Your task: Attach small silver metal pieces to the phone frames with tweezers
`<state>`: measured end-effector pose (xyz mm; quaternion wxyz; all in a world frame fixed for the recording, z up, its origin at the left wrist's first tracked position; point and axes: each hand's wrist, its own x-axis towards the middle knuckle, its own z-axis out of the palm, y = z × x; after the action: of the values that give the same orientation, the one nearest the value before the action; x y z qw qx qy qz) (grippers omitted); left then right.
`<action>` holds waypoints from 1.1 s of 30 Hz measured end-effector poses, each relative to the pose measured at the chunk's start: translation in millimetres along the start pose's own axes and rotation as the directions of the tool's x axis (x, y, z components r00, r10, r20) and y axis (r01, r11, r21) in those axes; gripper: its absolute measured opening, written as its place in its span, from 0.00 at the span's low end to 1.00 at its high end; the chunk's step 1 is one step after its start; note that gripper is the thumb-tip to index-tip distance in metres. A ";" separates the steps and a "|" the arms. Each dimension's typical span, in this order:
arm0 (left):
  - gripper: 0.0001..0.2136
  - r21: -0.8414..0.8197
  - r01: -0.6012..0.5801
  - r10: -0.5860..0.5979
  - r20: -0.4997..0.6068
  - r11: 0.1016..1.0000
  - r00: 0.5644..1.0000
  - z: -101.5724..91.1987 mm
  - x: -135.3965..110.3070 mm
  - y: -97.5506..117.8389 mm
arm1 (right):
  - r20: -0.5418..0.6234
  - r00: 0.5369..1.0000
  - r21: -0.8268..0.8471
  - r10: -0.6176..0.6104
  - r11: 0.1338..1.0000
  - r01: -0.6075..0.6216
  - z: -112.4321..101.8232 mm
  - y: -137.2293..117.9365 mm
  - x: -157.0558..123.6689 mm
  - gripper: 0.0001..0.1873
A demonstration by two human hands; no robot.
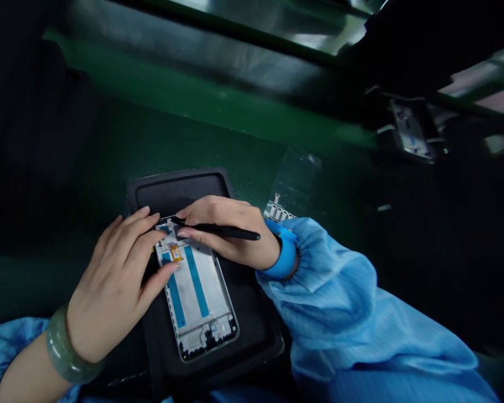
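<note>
An opened phone frame (193, 291), silvery with blue strips and a small orange flex piece (176, 253), lies tilted in a black tray (260, 336). My left hand (120, 274) rests over its upper left edge, fingers stretched and apart, thumb on the metal face near the orange piece. In my right hand (231, 229) are slim black tweezers (231, 230), pinched between thumb and fingers. Their tip points at the top end of the phone frame, partly hidden by my fingers, so I cannot tell whether it grips anything.
Beyond my right wrist, a clear plastic sheet (296, 173) and a row of small metallic parts (279, 211) lie on the green table (185, 134). Another phone part (411, 131) sits blurred at the upper right. A small pale scrap (384, 207) lies right of the sheet.
</note>
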<state>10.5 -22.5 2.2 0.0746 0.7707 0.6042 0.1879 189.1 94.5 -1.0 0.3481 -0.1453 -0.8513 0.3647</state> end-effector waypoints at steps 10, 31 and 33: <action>0.16 0.008 -0.006 0.006 -0.010 1.000 1.000 0.4 -0.6 -0.2 | 0.030 0.991 -0.073 -0.131 0.988 0.133 -1.4 -2.4 0.3 0.02; 0.18 -0.011 0.004 -0.004 0.007 1.000 1.000 0.1 -0.5 -0.9 | -0.342 0.940 -0.145 0.004 0.988 -0.057 -2.3 0.2 -2.6 0.03; 0.20 -0.029 0.015 -0.015 0.001 0.999 1.000 1.5 -0.6 -2.5 | -0.447 0.892 -0.324 0.074 0.915 -0.238 -12.6 2.9 -0.1 0.07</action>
<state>8.8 -22.2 -0.2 0.0873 0.7651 0.6071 0.1961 198.0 103.0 3.0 0.4606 -0.3534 -0.7932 0.1840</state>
